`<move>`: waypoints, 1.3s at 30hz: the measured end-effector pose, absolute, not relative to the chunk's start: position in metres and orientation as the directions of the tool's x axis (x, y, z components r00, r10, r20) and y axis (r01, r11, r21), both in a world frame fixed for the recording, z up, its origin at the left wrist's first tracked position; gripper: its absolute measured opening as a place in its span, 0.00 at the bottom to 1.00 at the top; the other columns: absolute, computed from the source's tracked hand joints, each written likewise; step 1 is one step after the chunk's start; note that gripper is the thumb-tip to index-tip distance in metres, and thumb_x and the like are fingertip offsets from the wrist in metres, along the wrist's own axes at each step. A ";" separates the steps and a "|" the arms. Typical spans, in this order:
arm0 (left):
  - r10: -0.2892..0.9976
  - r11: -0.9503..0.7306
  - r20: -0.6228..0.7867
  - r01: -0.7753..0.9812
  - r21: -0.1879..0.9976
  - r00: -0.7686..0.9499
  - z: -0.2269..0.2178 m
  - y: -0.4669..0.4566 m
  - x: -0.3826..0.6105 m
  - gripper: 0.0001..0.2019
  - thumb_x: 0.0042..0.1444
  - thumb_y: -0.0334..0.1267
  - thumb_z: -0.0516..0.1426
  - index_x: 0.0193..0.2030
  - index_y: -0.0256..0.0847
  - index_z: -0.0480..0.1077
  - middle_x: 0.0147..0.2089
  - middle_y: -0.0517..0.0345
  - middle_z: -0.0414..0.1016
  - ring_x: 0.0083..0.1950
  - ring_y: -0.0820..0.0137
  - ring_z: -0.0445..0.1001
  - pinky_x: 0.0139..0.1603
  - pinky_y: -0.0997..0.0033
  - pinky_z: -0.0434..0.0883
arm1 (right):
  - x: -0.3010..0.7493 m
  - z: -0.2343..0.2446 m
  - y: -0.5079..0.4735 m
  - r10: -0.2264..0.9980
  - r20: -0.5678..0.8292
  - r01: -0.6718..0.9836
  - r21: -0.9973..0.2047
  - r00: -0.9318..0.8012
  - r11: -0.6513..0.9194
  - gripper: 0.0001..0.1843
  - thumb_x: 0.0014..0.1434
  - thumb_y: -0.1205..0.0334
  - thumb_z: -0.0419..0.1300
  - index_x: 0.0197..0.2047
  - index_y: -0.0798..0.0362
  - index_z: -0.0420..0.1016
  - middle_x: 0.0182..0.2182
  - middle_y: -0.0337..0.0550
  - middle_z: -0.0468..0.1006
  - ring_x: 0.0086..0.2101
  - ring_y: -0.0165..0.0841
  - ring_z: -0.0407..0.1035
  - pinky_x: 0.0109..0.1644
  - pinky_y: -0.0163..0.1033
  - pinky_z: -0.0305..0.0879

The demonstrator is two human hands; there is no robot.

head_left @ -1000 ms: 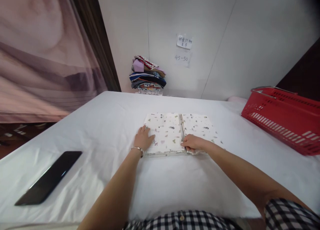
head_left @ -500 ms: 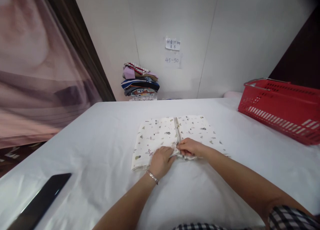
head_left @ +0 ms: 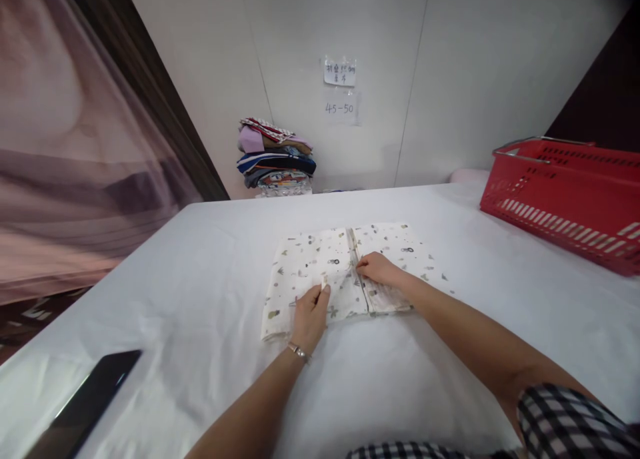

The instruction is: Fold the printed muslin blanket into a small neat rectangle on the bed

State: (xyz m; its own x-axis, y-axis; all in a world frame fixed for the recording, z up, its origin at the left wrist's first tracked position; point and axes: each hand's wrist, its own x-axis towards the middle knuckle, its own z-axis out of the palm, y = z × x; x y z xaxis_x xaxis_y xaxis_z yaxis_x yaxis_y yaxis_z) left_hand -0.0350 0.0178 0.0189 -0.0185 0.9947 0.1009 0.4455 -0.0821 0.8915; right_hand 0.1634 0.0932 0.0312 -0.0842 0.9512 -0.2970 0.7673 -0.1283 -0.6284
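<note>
A white cloth (head_left: 295, 259) printed with small figures lies folded on the table, its two halves meeting along a narrow gap in the middle. On its left half, my left hand (head_left: 311, 316) pinches a bit of the fabric between thumb and fingers; a bracelet circles that wrist. My right hand (head_left: 380, 270) is beside the middle gap, fingertips pinched on the cloth at the fold edge. The right fingers partly hide that edge.
A white cover spreads over the table (head_left: 200, 266). A black phone-like slab (head_left: 85, 402) lies front left. The red basket (head_left: 560, 206) stands at the right. Behind the far edge are stacked folded clothes (head_left: 277, 156), with paper signs (head_left: 341, 89) on the wall. A pink curtain (head_left: 75, 159) hangs left.
My right hand has moved up along the gap from the near edge. My left hand has shifted slightly left and now pinches the cloth. The near edge lies flatter.
</note>
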 end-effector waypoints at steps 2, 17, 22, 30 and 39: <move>0.993 -0.095 0.117 0.432 0.897 -0.023 0.019 0.017 -0.035 0.18 0.55 0.48 0.48 0.20 0.40 0.51 0.19 0.66 0.47 0.23 0.75 0.50 0.24 0.75 0.50 | 0.161 0.032 0.098 0.951 -0.297 0.784 -0.609 -0.091 -0.115 0.08 0.50 0.61 0.58 0.26 0.56 0.75 0.16 0.38 0.71 0.14 0.24 0.59 0.21 0.30 0.54; 0.966 -0.256 0.240 0.493 0.832 0.096 0.014 0.015 -0.036 0.17 0.57 0.46 0.46 0.22 0.40 0.58 0.20 0.65 0.54 0.25 0.74 0.56 0.27 0.74 0.55 | 0.146 0.040 0.101 0.948 -0.304 0.884 -0.464 -0.099 -0.056 0.09 0.46 0.60 0.60 0.19 0.56 0.71 0.12 0.38 0.67 0.17 0.28 0.63 0.21 0.30 0.54; 0.822 -0.567 0.373 0.554 0.610 0.430 0.014 0.012 -0.034 0.12 0.58 0.39 0.48 0.29 0.41 0.68 0.33 0.55 0.71 0.38 0.68 0.67 0.42 0.67 0.63 | 0.150 0.037 0.099 0.951 -0.299 0.871 -0.486 -0.083 -0.077 0.08 0.43 0.66 0.57 0.16 0.56 0.70 0.09 0.37 0.63 0.16 0.28 0.60 0.21 0.31 0.52; 0.715 -0.698 0.469 0.502 0.510 0.519 0.012 0.008 -0.031 0.12 0.60 0.36 0.47 0.47 0.43 0.68 0.49 0.54 0.72 0.51 0.69 0.67 0.53 0.64 0.64 | 0.151 0.037 0.098 0.940 -0.333 0.829 -0.546 -0.076 -0.126 0.09 0.45 0.69 0.55 0.16 0.55 0.66 0.06 0.33 0.59 0.12 0.25 0.56 0.18 0.29 0.50; 0.663 -0.747 0.348 0.562 0.355 0.663 0.007 0.002 -0.026 0.11 0.58 0.36 0.50 0.47 0.42 0.66 0.51 0.55 0.70 0.55 0.65 0.63 0.56 0.59 0.60 | 0.149 0.043 0.090 0.958 -0.281 0.792 -0.598 -0.061 -0.125 0.13 0.56 0.61 0.51 0.22 0.55 0.65 0.17 0.37 0.69 0.15 0.24 0.61 0.22 0.30 0.53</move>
State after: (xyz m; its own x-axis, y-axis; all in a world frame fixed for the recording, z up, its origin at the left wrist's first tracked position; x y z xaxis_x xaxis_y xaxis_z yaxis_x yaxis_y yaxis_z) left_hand -0.0260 0.0018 0.0065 0.6627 0.6633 0.3476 0.5618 -0.7473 0.3549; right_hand 0.1490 0.0897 0.0430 -0.0605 0.9579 -0.2807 0.7917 -0.1252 -0.5979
